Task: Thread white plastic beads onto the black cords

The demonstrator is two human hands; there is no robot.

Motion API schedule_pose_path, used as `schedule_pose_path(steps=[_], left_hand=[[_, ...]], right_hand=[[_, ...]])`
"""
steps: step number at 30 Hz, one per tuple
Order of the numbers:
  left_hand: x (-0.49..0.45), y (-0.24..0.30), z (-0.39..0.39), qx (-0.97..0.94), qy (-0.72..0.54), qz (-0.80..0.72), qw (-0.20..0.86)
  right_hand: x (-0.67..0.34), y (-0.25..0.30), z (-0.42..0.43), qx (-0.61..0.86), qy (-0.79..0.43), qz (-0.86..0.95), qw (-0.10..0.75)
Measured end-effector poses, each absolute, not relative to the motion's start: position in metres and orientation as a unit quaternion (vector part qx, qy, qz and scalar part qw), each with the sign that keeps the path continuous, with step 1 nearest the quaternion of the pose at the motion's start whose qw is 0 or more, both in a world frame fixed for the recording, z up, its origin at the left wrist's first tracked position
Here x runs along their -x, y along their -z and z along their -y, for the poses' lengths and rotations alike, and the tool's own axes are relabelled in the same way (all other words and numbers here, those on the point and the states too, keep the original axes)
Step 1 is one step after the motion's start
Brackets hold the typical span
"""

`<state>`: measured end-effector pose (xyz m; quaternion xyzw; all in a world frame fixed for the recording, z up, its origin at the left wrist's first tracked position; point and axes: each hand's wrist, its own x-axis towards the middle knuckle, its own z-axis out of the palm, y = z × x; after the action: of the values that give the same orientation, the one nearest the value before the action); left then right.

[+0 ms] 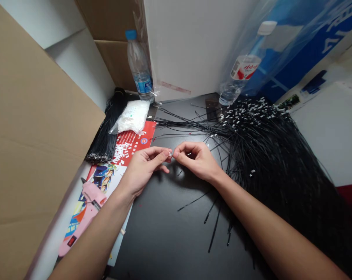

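My left hand [145, 167] and my right hand [195, 157] meet fingertip to fingertip over the black tabletop [164, 233]. Between the pinched fingers sits a tiny white connector [170, 154]. My right hand also seems to grip a thin black wire, though the dark table makes it hard to tell. A large heap of black wires with white ends [269, 155] lies to the right of my hands. Loose white connectors [122, 149] are scattered on a red printed sheet [135, 142] to the left.
A bundle of black wires [107, 128] and a bag of white parts [132, 116] lie at the back left. A pink glue gun [85, 212] rests by my left forearm. Two water bottles [139, 66] [246, 64] stand behind. Cardboard [32, 136] walls the left side.
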<state>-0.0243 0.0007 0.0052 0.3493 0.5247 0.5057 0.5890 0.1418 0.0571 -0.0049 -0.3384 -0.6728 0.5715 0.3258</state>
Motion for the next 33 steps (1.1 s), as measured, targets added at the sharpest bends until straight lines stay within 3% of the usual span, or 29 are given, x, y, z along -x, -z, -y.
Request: schedule_pose_path(steps=[10,33], left_hand=[[0.0227,-0.0080,-0.0006,-0.358,-0.497,-0.527,0.589],[0.0230,-0.0073,0.0001,-0.379,-0.494,-0.544,0.563]], right_hand=[[-0.1406,0.0047,-0.0556,0.337,-0.590,0.652,0.337],[-0.1411,0.0080,-0.0555,0.347,-0.496,0.714,0.352]])
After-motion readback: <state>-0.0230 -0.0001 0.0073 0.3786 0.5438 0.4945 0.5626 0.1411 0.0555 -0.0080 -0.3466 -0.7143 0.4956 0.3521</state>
